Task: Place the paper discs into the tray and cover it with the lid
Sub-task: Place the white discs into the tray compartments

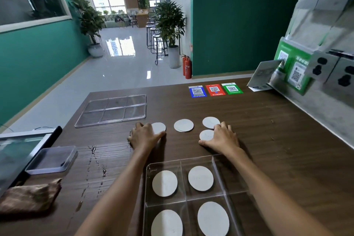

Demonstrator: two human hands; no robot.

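Resting on the wooden counter point(268, 120), both hands lie palm-down among the loose paper discs, beyond the far rim of the clear tray point(215, 161). The left hand point(143, 137) has its fingers spread flat, thumb and forefinger side touching the leftmost disc point(160, 127); nothing is pinched or lifted. The right hand point(222, 137) is likewise flat, its fingers lying between the near right disc point(206, 134) and the far right disc point(210, 121), touching the edges of both; whether a fingertip is under either edge cannot be told. A pair of overlapping discs point(183, 125) lies between the hands, apart from each, roughly level with the fingertips. Being round, the discs offer no long axis; approach direction is indifferent. In my judgement the governing relation is that every loose disc lies ahead of the hands while the tray, with four visible compartments each holding one disc, lies behind them, near the body, so each pick must be drawn back toward the person. The clear lid point(113, 110) lies far left, nearer the left hand.
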